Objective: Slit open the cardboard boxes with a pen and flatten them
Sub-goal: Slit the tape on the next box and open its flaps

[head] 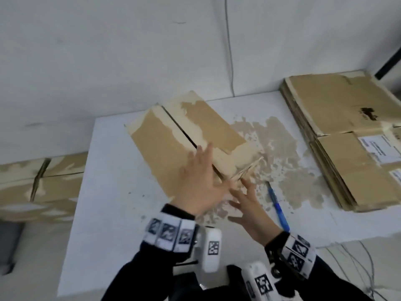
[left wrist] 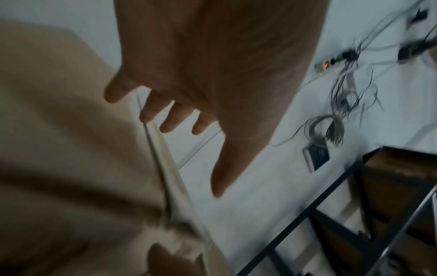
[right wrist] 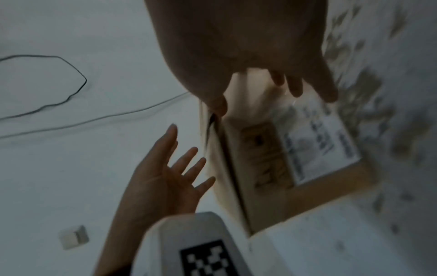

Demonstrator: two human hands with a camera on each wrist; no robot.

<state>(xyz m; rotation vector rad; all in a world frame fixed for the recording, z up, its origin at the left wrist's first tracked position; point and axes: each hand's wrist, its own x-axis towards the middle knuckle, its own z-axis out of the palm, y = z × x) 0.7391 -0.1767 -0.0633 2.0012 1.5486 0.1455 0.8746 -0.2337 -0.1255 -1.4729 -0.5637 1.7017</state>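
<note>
Right now the cardboard box (head: 186, 140) sits on the white table (head: 112, 174) just ahead of both your hands, its long axis running from the near right corner away to the far left, with the dark seam slit along the top following that same line. Your left hand (head: 200, 181) is the nearer one — its fingers are spread and straight, lying against the near end of the top face beside the seam, holding nothing. Your right hand (head: 249, 211) is spread too, empty, its fingertips at the box's torn near corner; whether they actually touch the cardboard is lost in blur. From the right wrist view a white shipping label (right wrist: 316, 142) shows on the box's near end.

The seam looks already cut, so I'd judge the next move is pressing the box flat — push along that diagonal.

Counted: one box under your hands, one blue pen (head: 278, 210) lying on the table just right of your right hand, one stack of flattened boxes (head: 347, 135) at the far right, and at least one more box (head: 41, 181) off the table's left edge.
</note>
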